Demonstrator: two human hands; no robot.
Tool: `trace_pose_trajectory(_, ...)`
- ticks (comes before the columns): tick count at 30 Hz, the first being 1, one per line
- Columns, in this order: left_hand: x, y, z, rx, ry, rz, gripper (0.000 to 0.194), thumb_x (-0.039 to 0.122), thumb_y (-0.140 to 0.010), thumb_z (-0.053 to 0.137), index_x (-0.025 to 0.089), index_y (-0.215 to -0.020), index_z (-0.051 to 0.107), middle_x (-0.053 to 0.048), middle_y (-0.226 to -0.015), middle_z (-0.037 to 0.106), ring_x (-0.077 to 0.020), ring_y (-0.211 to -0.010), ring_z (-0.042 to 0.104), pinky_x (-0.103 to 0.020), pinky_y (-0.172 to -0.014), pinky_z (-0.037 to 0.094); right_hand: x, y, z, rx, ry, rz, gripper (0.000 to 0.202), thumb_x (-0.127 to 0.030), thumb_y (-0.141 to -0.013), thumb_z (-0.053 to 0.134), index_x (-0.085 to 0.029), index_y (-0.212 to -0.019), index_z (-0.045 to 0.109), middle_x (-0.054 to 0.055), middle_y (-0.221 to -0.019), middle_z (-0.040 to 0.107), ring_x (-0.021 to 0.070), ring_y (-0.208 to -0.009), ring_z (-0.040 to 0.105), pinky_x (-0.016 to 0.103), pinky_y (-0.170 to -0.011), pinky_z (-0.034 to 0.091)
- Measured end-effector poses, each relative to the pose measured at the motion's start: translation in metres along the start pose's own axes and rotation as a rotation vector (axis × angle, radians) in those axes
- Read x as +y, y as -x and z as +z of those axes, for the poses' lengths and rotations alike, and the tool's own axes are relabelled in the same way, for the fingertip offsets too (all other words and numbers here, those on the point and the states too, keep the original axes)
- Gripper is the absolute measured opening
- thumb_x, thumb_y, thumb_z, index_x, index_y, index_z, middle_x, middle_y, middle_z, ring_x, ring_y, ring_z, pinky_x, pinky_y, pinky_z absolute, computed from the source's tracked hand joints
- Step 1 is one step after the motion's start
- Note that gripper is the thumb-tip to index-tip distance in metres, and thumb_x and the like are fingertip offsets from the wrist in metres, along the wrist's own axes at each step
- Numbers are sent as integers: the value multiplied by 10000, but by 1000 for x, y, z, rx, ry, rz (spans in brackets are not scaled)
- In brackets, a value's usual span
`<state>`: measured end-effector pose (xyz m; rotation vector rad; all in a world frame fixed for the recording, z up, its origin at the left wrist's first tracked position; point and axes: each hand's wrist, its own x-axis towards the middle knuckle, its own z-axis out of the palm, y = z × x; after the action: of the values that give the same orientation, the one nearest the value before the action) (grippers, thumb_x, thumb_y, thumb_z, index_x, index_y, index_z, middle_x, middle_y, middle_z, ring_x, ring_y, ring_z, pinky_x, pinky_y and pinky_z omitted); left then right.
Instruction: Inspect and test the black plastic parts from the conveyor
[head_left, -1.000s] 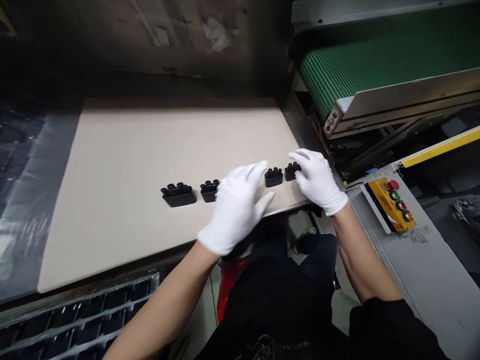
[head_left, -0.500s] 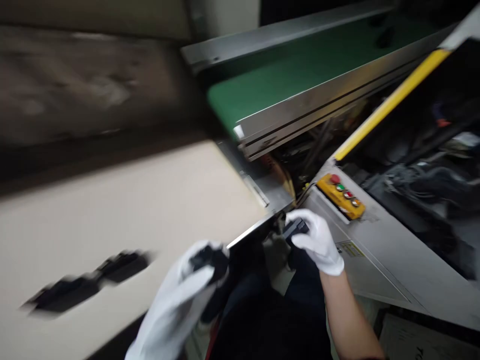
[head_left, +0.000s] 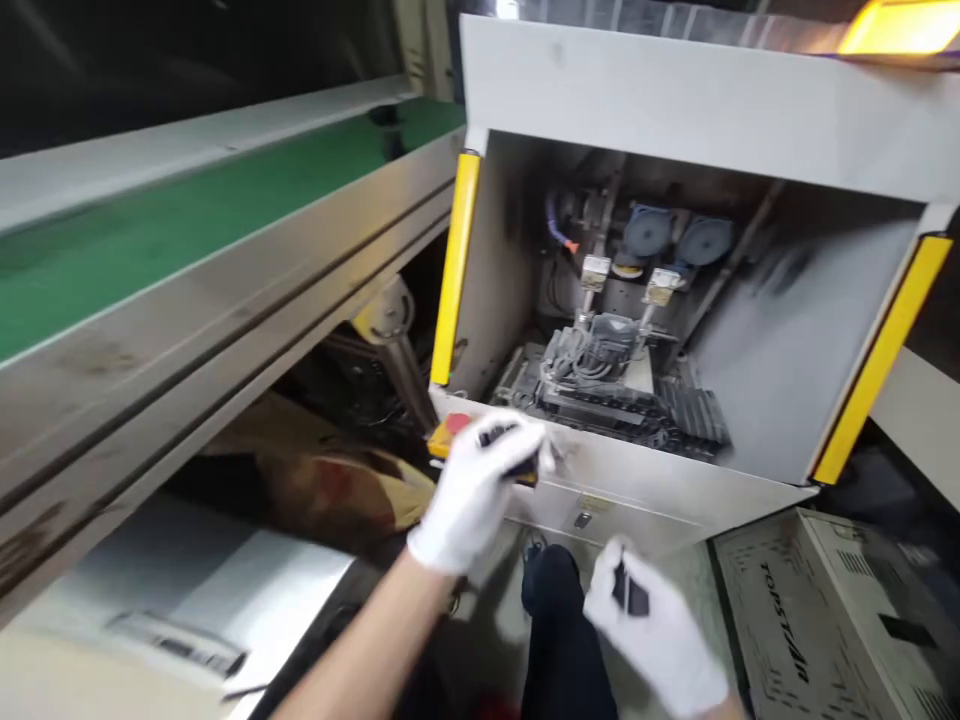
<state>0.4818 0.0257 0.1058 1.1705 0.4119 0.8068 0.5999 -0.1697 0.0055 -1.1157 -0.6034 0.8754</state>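
Both my hands wear white gloves. My left hand (head_left: 466, 495) is closed round a small black part (head_left: 523, 466), its fingers covering much of it. It is held in front of the yellow control box (head_left: 441, 440) with the red button, hiding most of that box. Lower and to the right, my right hand (head_left: 664, 635) grips another small black part (head_left: 634, 597) above the floor. The exact kind of these parts cannot be made out. Beyond both hands stands a grey machine cabinet (head_left: 675, 85), its front opening facing me.
Yellow strips (head_left: 456, 270) edge the opening, and a dusty fixture (head_left: 600, 360) sits inside. At left runs a green conveyor belt (head_left: 187, 225) with a dark object far along it. A pale table (head_left: 67, 660) lies lower left; a grey box (head_left: 780, 610) stands lower right.
My view has swung right, from the table and belt end to the machine cabinet. Both hands have come along, each still holding a black part. The black parts on the table have left view.
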Motion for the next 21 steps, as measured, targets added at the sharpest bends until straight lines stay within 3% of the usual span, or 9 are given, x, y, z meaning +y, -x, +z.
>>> trace_pose_trajectory(3, 48, -114, 27, -29, -105, 336, 244, 376, -844, 750, 227, -694, 629, -16, -728, 647, -167, -714, 610, -318, -733, 536, -111, -84, -13, 49, 86, -213, 160, -373, -834, 827, -271, -762, 727, 15, -737, 691, 210, -701, 654, 393, -703, 583)
trace_pose_trajectory(6, 63, -224, 57, 25, -157, 513, 269, 371, -782, 812, 211, -741, 600, -4, -731, 645, -157, -731, 628, -297, -738, 543, -200, -196, -27, 244, 435, -725, 139, -293, -841, 811, -251, -747, 717, 12, -814, 734, 206, -826, 681, 391, -854, 578)
trace_pose_trajectory(8, 58, -283, 72, 72, -213, 594, 274, 310, -720, 848, 196, -731, 600, 0, -715, 648, -146, -735, 627, -278, -751, 543, -234, -271, -33, 279, 464, -852, 162, -265, -818, 809, -240, -711, 690, -11, -723, 710, 182, -748, 659, 365, -835, 567)
trace_pose_trajectory(10, 46, -325, 81, 52, -263, 588, 275, 260, -672, 862, 183, -704, 600, -4, -696, 654, -140, -712, 621, -269, -728, 542, -248, -332, -37, 262, 520, -837, 197, -222, -778, 819, -219, -660, 661, -15, -655, 688, 163, -693, 642, 330, -783, 554)
trace_pose_trajectory(12, 33, -349, 85, -27, -263, 484, 272, 272, -672, 856, 180, -708, 603, -16, -681, 664, -147, -666, 622, -276, -663, 542, -247, -372, -41, 202, 568, -747, 218, -203, -754, 826, -201, -636, 643, -12, -622, 676, 148, -655, 637, 300, -720, 540)
trace_pose_trajectory(14, 25, -361, 86, -112, -231, 392, 259, 303, -706, 831, 182, -730, 603, -25, -662, 668, -157, -618, 628, -281, -600, 533, -241, -391, -41, 147, 562, -664, 234, -240, -773, 821, -194, -644, 631, -11, -616, 672, 140, -625, 637, 286, -667, 530)
trace_pose_trajectory(17, 20, -367, 87, -199, -227, 398, 249, 280, -727, 809, 189, -721, 577, -13, -618, 652, -152, -562, 626, -269, -565, 519, -231, -393, -38, 114, 521, -651, 289, -327, -807, 823, -205, -663, 604, -24, -617, 656, 137, -602, 639, 290, -651, 539)
trace_pose_trajectory(21, 14, -368, 86, -227, -233, 452, 263, 258, -740, 802, 197, -725, 547, 13, -620, 640, -139, -532, 616, -265, -567, 518, -224, -388, -35, 98, 542, -715, 334, -364, -791, 859, -218, -690, 577, -44, -617, 635, 132, -600, 638, 304, -692, 564)
